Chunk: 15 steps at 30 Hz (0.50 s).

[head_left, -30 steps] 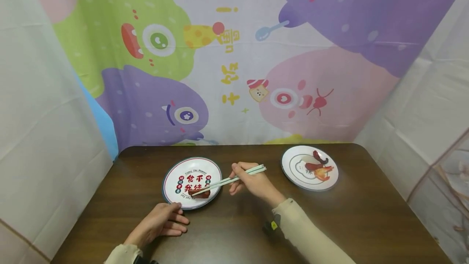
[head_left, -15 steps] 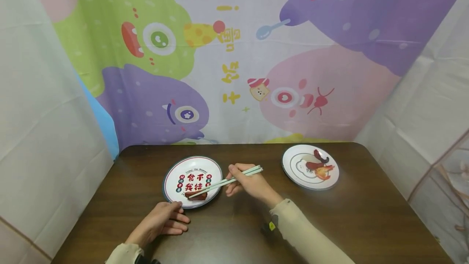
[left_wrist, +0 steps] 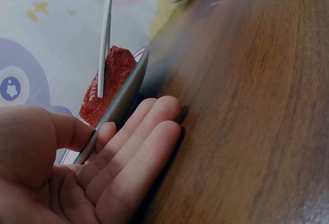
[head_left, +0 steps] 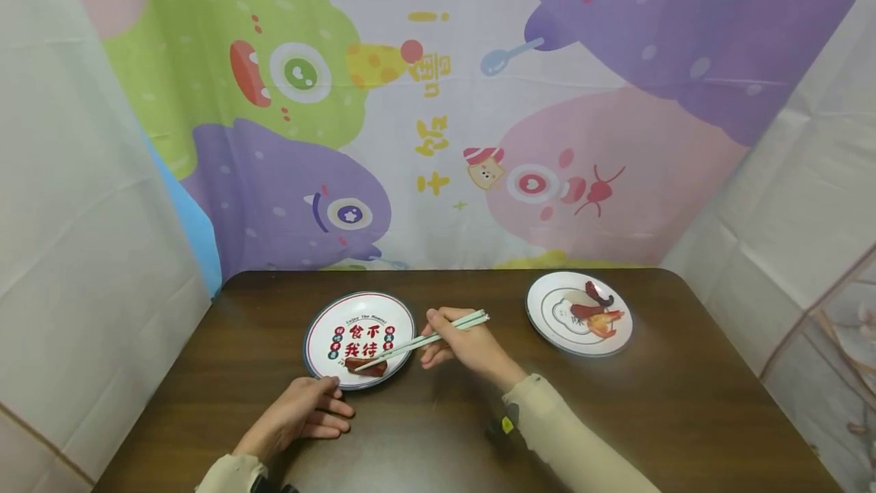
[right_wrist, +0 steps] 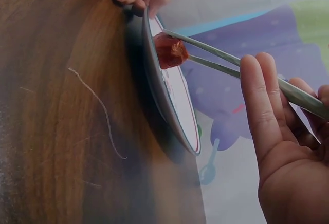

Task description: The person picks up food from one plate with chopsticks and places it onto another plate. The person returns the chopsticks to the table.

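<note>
My left hand point(head_left: 301, 409) pinches the near rim of a white plate point(head_left: 318, 337) with red printed characters, thumb on top and index finger beneath. Its other fingers lie extended beside the plate, as the left wrist view shows. A glossy reddish-brown piece of meat point(head_left: 369, 367) rests on the near part of this plate. Over it reach the tips of pale green chopsticks point(head_left: 419, 341), held by my right hand point(head_left: 472, 345). In the right wrist view the two chopsticks point(right_wrist: 216, 54) are spread at the meat point(right_wrist: 169, 51); whether they clamp it I cannot tell.
A second white plate point(head_left: 547, 306) stands at the right back, bearing a shrimp point(head_left: 605, 323), a reddish piece point(head_left: 584, 311) and a dark curled piece point(head_left: 599, 294). Behind the brown table point(head_left: 438, 424) hangs a cartoon-printed curtain point(head_left: 431, 234).
The chopstick tips and the meat have shifted slightly left on the plate, and the right hand a little with them. My left hand stays at the rim.
</note>
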### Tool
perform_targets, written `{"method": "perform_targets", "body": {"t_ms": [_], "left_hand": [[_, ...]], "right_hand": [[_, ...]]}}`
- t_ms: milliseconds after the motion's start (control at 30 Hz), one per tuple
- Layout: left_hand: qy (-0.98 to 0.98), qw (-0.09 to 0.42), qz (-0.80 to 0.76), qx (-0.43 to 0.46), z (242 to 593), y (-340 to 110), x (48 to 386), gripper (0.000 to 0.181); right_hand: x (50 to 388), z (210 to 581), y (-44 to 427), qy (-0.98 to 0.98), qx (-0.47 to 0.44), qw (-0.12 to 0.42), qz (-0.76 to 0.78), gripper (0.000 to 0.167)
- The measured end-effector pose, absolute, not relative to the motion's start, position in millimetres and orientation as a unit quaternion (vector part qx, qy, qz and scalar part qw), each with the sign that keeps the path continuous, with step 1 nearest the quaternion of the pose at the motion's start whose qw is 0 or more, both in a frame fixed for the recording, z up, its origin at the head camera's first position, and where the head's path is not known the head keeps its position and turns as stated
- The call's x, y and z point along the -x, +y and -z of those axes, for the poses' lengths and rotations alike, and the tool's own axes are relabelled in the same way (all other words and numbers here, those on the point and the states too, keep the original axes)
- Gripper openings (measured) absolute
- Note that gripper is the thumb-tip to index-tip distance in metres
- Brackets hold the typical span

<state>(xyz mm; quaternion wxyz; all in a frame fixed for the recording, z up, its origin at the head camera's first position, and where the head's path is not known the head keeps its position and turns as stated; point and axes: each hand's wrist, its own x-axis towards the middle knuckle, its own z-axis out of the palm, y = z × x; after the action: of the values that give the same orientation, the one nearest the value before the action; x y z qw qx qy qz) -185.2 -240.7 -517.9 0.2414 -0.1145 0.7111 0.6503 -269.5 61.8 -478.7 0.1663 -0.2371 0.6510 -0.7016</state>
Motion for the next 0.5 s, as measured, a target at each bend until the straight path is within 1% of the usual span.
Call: {"method": "perform_targets", "body": {"t_ms": [300, 500], "left_hand": [[0.713, 0.239, -0.648, 0.119, 517.5, -240.3, 185.2, 0.034], [0.711, 0.237, -0.651, 0.117, 519.8, -240.8, 184.5, 0.034]], "right_hand": [[271.1, 480.0, 63.9, 0.657, 0.232, 0.166, 0.698, 0.040], [271.6, 479.4, 65.1, 0.659, 0.226, 0.165, 0.698, 0.044]]}}
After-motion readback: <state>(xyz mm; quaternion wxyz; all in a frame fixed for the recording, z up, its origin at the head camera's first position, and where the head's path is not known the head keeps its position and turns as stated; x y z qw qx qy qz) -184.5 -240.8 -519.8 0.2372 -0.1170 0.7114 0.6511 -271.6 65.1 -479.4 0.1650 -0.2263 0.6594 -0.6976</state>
